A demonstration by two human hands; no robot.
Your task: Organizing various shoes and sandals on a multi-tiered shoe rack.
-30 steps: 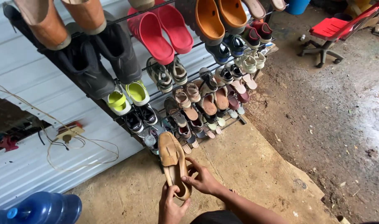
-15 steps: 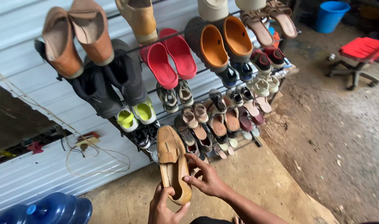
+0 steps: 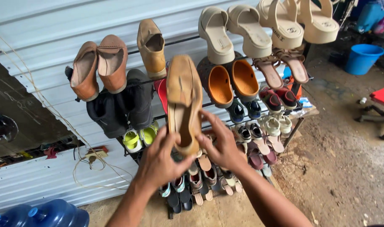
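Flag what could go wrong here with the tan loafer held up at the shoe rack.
1. Both hands, left hand and right hand, grip only the heel end of the tan suede loafer; its toe points up unsupported, so it may tip.
2. The black wire shoe rack looks crowded; the matching tan loafer and red slide sandals nearby could get knocked off.

Shoe rack (image 3: 208,104) leaning against a corrugated metal wall

Its top rail is carrying brown loafers (image 3: 98,67), a tan shoe (image 3: 151,47) and cream platform sandals (image 3: 234,35); lower rails are holding black boots (image 3: 120,103), orange clogs (image 3: 231,82), lime-green shoes (image 3: 140,138) and rows of small sandals, over the dirt floor (image 3: 347,168).
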